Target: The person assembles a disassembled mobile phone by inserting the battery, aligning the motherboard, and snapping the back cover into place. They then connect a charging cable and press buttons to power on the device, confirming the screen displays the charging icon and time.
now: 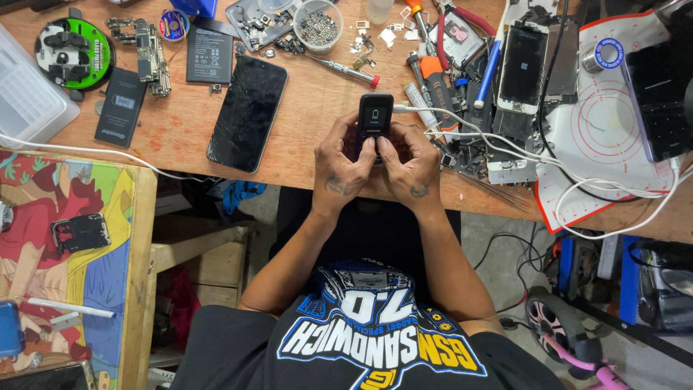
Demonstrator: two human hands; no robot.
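Both hands grip a small phone at the bench edge: left hand and right hand wrapped round its lower half, thumbs on the keys. White cable plugged in, screen lit. Likely a power-on check; next calls for steady key presses.

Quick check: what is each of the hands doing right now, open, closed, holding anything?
Left hand: closed around the small black phone with a lit screen, thumb on its lower front.
Right hand: closed on the same phone from the other side, thumb pressing beside the left one.
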